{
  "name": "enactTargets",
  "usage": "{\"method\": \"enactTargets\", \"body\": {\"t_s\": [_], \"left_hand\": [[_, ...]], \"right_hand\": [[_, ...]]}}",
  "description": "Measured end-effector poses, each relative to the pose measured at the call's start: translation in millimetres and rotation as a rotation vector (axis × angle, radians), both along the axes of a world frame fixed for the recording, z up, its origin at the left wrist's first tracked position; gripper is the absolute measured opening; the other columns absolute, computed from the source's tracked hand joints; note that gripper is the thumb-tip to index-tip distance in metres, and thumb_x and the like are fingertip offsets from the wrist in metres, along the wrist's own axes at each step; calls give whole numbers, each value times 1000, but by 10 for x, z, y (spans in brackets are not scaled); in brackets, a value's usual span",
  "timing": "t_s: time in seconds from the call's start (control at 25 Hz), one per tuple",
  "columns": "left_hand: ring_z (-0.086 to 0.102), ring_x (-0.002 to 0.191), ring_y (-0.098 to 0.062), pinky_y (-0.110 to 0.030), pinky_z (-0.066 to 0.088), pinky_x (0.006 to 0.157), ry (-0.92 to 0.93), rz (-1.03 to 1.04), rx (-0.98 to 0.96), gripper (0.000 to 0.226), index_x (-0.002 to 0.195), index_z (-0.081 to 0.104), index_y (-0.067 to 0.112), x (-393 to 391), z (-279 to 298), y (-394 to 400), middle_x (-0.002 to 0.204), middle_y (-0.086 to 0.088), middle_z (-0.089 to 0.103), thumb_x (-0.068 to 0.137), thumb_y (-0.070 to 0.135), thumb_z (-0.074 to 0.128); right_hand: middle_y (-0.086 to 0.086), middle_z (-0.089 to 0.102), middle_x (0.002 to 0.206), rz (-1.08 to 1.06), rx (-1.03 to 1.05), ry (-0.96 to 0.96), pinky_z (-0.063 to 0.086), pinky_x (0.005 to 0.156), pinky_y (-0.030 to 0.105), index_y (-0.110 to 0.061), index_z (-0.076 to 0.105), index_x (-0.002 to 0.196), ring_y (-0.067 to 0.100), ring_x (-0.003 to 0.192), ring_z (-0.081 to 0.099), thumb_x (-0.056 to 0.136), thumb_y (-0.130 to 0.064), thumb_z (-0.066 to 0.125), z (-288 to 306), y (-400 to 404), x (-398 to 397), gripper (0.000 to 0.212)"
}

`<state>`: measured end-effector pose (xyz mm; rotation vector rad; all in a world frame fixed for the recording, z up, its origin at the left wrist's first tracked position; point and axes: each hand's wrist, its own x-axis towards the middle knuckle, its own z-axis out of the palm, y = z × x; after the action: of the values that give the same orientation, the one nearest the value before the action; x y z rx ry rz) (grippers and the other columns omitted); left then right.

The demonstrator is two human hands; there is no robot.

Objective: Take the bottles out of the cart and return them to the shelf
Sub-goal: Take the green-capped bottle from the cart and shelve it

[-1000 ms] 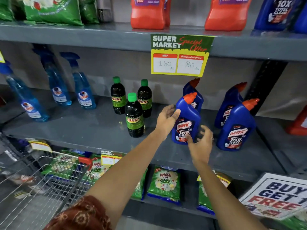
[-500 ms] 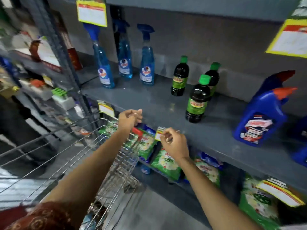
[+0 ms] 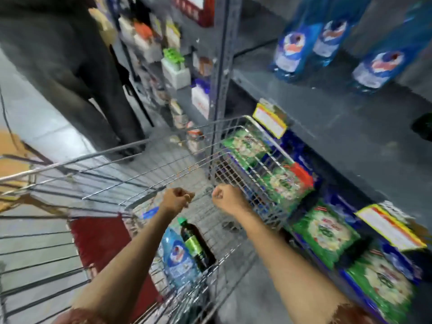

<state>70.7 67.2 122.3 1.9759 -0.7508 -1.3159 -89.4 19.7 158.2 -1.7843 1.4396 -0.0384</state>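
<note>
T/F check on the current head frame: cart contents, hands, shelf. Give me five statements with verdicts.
1. A dark bottle with a green cap lies in the cart. True.
2. The left hand holds a bottle. False: it holds nothing.
3. A blue bottle lies beside the dark one. True.
4. The cart is empty. False: two bottles remain.
5. The right hand rests on the shelf. False: it is over the cart.

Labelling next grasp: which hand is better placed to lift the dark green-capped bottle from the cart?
Left, probably. The left hand hovers nearly above the dark green-capped bottle lying in the cart beside a blue bottle. The right hand is nearer the shelf-side wall. Both fists look empty.
</note>
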Motion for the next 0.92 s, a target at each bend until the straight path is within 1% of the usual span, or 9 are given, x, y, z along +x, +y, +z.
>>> {"method": "enactTargets", "body": {"t_s": [0.08,0.12,0.16,0.2,0.28,0.36,0.52,0.76,0.92], "left_hand": [[48,26,3,-9,33,32,-36,21,130,27,59,57,13,244,-346,83,27,16,52,83,2,59],[51,31,2,-12,36,37,-40,33,203,24,59,59,12,331,-529,124,30,11,56,83,8,63],[60,43,-5,-19,42,47,-38,37,261,22,61,61,8,383,-690,166,41,2,64,82,14,66],[67,63,-17,-27,47,59,-50,24,314,22,68,63,3,417,-878,208,62,-13,71,81,20,68],[63,103,-26,-35,48,89,-83,-3,386,35,100,65,0,395,-1141,266,107,-23,67,80,29,67],[53,123,-29,-31,39,102,-68,8,425,57,128,50,0,323,-1295,260,131,-19,57,83,32,64],[55,118,-32,-32,43,97,42,63,462,51,132,44,0,160,-1589,163,130,-22,56,88,23,57],[61,107,-36,-40,52,91,57,137,454,37,117,54,-1,135,-1754,105,117,-24,62,88,22,56],[62,104,-32,-45,52,92,26,114,402,37,110,59,-1,171,-1571,104,110,-18,66,83,24,62]], "right_hand": [[19,69,95,86,135,119,50,80,31,-2,67,87,31,96,64,82,-13,58,-418,-10,272,14],[19,68,93,144,211,206,49,81,31,-3,65,84,30,96,62,82,-14,58,-620,10,362,14],[19,67,94,198,280,293,47,81,30,-3,64,86,29,97,61,82,-17,58,-804,39,418,16],[20,66,102,220,348,357,46,80,31,-2,64,94,29,99,61,81,-21,60,-1000,83,460,23],[19,61,122,226,479,438,47,84,31,-1,58,115,29,106,59,79,-26,66,-1283,197,457,44],[16,54,132,244,569,502,47,94,34,-2,51,125,30,116,55,77,-28,70,-1480,293,435,58],[16,54,133,175,669,517,45,98,34,-3,47,127,30,120,54,71,-30,76,-1726,445,397,69],[16,51,135,129,648,476,43,99,37,-5,38,130,31,124,49,69,-30,79,-1905,554,398,78],[14,58,129,162,669,402,46,100,39,-6,48,125,28,115,57,68,-26,79,-1767,494,343,68]]}}
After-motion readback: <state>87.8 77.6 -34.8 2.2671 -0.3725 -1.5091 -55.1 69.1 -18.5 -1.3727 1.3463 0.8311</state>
